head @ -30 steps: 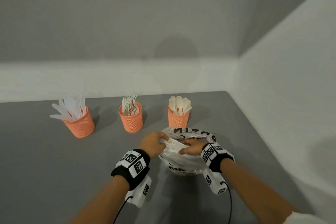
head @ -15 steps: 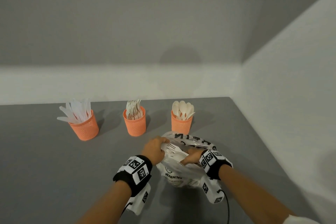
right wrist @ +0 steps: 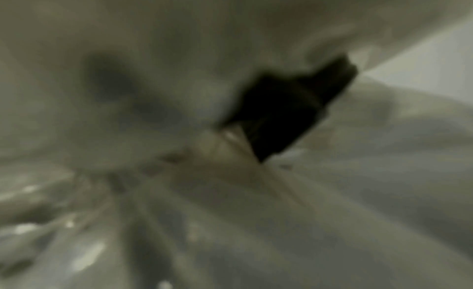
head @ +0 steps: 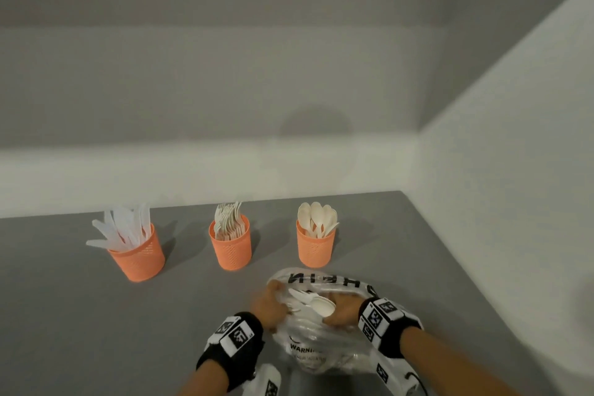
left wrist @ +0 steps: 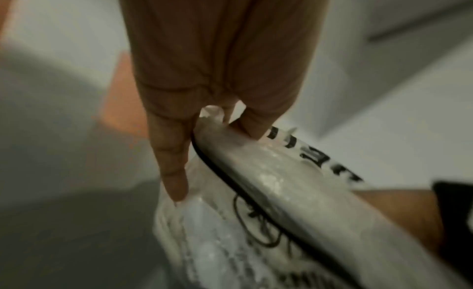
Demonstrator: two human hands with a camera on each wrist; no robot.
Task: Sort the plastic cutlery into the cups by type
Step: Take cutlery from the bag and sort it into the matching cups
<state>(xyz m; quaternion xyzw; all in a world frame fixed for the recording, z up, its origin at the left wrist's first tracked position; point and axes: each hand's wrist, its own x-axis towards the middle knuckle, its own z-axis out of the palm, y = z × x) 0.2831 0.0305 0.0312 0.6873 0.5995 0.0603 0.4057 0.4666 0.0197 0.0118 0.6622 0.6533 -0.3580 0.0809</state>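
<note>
Three orange mesh cups stand in a row: knives [head: 138, 254] at left, forks [head: 231, 246] in the middle, spoons [head: 316, 244] at right. In front of the spoon cup lies a clear printed plastic bag [head: 316, 342]. My left hand [head: 270, 302] pinches the bag's open edge; the left wrist view shows the left hand [left wrist: 212, 115] with the bag [left wrist: 294, 192] film between thumb and fingers. My right hand [head: 342, 310] is at the bag's mouth, fingers curled round a small bunch of white cutlery [head: 316, 302] with a spoon bowl showing. Blurred bag film [right wrist: 332, 202] fills the right wrist view.
The grey table [head: 80, 315] meets a white wall at the back and another at the right, close to the bag. Open tabletop lies left of my hands and in front of the cups.
Both hands stay at the bag's mouth. The white cutlery in the right hand shows further out of the bag than before, with a spoon bowl now plain.
</note>
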